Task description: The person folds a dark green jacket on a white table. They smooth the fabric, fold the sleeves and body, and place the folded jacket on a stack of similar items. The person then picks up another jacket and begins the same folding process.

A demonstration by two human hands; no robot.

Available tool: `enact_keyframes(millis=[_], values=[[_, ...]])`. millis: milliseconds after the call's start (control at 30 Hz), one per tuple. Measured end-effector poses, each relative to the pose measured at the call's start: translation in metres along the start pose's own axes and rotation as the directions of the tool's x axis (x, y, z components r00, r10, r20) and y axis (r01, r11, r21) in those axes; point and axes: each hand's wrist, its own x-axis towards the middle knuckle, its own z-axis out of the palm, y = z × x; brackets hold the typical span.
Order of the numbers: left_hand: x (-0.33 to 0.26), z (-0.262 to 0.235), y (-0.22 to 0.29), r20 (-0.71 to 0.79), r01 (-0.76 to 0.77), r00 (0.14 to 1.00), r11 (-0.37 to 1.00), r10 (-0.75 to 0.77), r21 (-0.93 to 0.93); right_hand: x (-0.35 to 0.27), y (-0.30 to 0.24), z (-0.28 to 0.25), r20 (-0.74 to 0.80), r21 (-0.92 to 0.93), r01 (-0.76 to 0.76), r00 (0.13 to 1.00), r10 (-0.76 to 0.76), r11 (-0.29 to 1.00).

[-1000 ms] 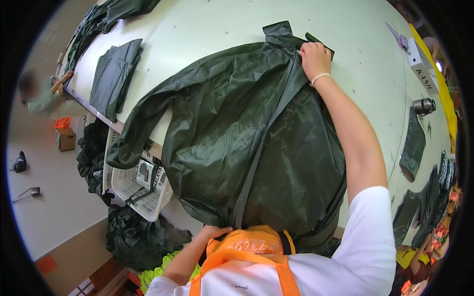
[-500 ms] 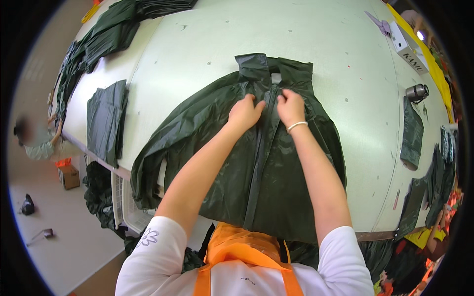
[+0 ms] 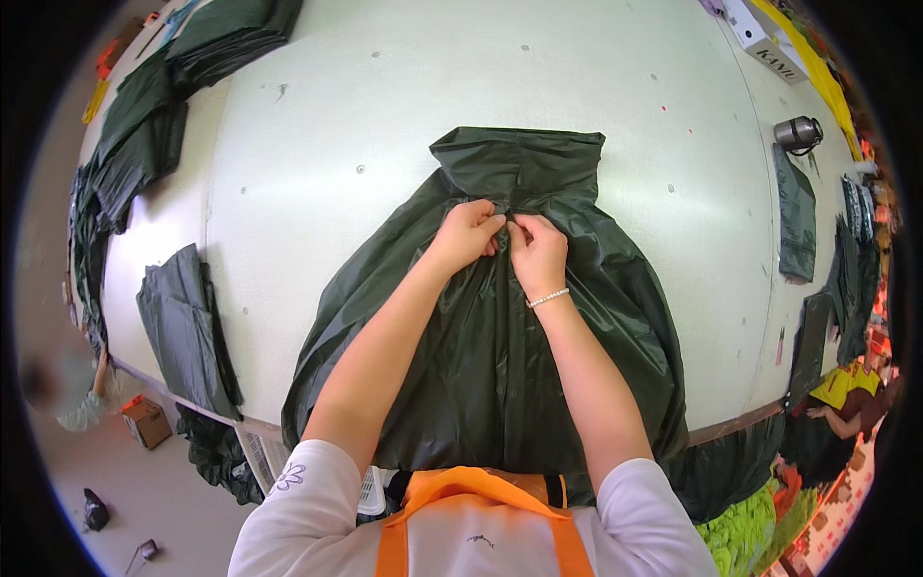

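Observation:
A dark green, shiny jacket (image 3: 423,385) lies front up before me, its collar end pointing away. Just below the collar (image 3: 519,159), my left hand (image 3: 466,238) pinches the jacket's front at the middle. Close beside it, my right hand (image 3: 538,256) has thumb and fingers closed on the same front edge. The fabric bunches around both hands, and folds run down from them. My fingers hide whatever fastener may be there. The two front edges meet along the centre strip (image 3: 514,385).
Folded dark garments (image 3: 183,327) lie at the left, with a larger pile (image 3: 231,38) at the far left. A metal flask (image 3: 798,135) and a white box (image 3: 764,43) stand on the right. A white basket (image 3: 264,462) is below the table's near edge. Another person (image 3: 82,385) stands at left.
Both hands have come closer together at the jacket's centre front. The collar, spread apart before, now lies closed across the middle, and the front fabric has bunched up.

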Motion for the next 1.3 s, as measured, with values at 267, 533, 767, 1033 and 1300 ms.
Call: enact_keyframes(millis=[267, 533, 767, 1033, 1300], values=[[0.005, -0.006, -0.008, 0.079, -0.042, 0.995, 0.989, 0.053, -0.143, -0.003, -0.008, 0.006, -0.037, 0.015, 0.026, 0.999, -0.025, 1.0], [0.001, 0.015, -0.025, -0.273, -0.196, 0.911, 0.906, 0.31, 0.374, -0.009, -0.006, 0.0, 0.102, -0.221, 0.161, 0.985, -0.141, 0.962], [-0.143, 0.047, -0.039, -0.294, 0.059, 0.945, 0.814, 0.14, 0.578, -0.141, -0.043, -0.065, 0.371, -0.224, -0.24, 0.875, 0.311, 0.944], [-0.201, 0.085, -0.071, -0.149, 0.059, 0.988, 0.823, 0.032, 0.566, -0.236, -0.018, -0.07, 0.153, 0.089, -0.339, 0.934, 0.324, 0.936], [-0.195, 0.09, -0.067, -0.006, 0.104, 0.995, 0.994, -0.104, 0.046, -0.236, -0.016, -0.065, 0.077, 0.177, -0.263, 0.964, 0.253, 0.948]])
